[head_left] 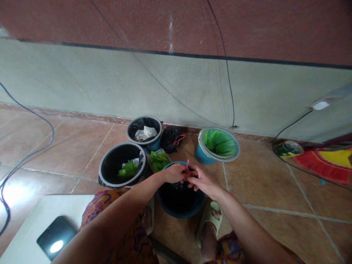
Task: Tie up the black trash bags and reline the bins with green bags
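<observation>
My left hand point(175, 173) is closed over the rim of a blue bin point(162, 206), its fingers pinching a pink tie string point(188, 162). My right hand point(202, 180) meets it from the other side, fingers curled at the same string. Below both hands, inside the bin, there is dark black plastic point(180, 196); its exact shape is hard to make out. A knotted black garbage bag point(171, 138) with a pink string lies behind, against the wall.
A bin with a green liner point(220, 142) stands behind right. Two black-lined bins point(103, 175) point(129, 129) holding waste stand left, near a tray of green plastic point(159, 160). Slippers point(217, 214) flank the blue bin. A phone point(56, 236) lies on a white surface. Cables point(291, 126) cross the floor.
</observation>
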Available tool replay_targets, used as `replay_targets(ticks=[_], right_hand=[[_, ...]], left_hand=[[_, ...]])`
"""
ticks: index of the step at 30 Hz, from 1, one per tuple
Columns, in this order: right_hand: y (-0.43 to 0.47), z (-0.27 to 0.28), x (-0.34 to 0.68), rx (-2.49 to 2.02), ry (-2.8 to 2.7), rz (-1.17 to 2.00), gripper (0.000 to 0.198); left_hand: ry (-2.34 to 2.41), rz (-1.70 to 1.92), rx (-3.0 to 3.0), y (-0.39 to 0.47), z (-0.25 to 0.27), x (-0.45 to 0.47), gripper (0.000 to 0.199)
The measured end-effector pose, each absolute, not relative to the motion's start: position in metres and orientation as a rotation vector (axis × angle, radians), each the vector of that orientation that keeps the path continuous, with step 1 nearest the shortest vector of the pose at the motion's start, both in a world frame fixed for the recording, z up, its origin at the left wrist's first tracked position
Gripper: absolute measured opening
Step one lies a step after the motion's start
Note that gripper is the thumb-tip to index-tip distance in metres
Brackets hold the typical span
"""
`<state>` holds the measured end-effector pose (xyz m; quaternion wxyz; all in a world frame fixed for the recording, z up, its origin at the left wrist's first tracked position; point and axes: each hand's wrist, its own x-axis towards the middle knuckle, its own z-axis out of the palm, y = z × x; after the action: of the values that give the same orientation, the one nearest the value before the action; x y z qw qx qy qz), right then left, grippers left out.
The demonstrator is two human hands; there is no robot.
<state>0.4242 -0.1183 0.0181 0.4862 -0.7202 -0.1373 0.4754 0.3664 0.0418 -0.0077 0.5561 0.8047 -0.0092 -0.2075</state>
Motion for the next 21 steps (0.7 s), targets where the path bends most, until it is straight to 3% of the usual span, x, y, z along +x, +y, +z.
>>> replay_targets(ticks=[6, 10, 13, 17, 21], right_hand=[[-0.115, 0.014, 0.424, -2.007, -0.383, 1.171, 0.013], [-0.117, 0.020, 0.428, -2.279, -0.675, 0.972, 0.018], [-0.119, 0.020, 0.427, -2.232, -0.677, 1.046, 0.020], [-0.122, 0.010, 0.425, -2.154, -0.675, 1.178, 0.018], [-0.125, 0.002, 0.429, -2.328, -0.753, 1.013, 0.015]], left_hand=[[0.169, -0.477, 1.818, 0.037, -0.009, 0.367, 0.011], [0.441, -0.426, 1.601, 0.033, -0.012, 0.366, 0.006], [0.549, -0.362, 1.572, 0.032, -0.014, 0.365, 0.005], [0.507, -0.258, 1.844, 0.031, -0.012, 0.363, 0.006], [0.296, -0.160, 2.171, 0.028, -0.009, 0.361, 0.009]])
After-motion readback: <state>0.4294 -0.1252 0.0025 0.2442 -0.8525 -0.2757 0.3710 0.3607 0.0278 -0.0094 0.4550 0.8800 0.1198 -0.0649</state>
